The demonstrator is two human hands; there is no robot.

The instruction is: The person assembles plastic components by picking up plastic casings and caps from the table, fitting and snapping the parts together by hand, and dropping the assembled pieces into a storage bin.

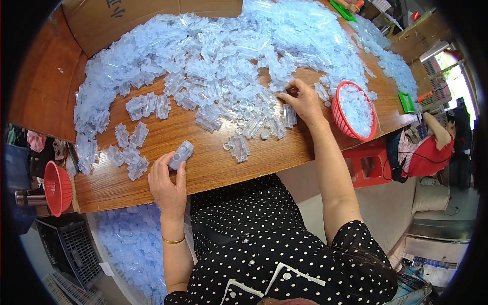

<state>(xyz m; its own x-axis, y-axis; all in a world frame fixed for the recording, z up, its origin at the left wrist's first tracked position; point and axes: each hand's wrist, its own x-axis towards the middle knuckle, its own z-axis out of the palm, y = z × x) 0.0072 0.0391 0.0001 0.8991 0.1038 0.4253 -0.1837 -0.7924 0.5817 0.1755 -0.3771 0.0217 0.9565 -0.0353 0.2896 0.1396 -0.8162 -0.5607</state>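
Observation:
Between the thumb and fingers of my left hand (168, 184) is a clear plastic case (181, 154), held just above the table's near edge. My right hand (303, 102) reaches to the near side of a big heap of clear plastic parts (218, 61); thumb and forefinger are bent toward each other at the heap. Whether a small part sits between those fingertips is too small to make out. Small round clear rings (240, 122) and loose clear pieces (239, 147) lie between my hands. Several similar cases (131, 147) form a group left of my left hand.
A red basket (373, 133) of clear parts stands right of my right hand. Cardboard (152, 23) borders the heap at the back. An empty-looking red basket (57, 189) is beyond the table's left edge. Another person in a red top (432, 152) sits at the right, near a green tray (406, 102).

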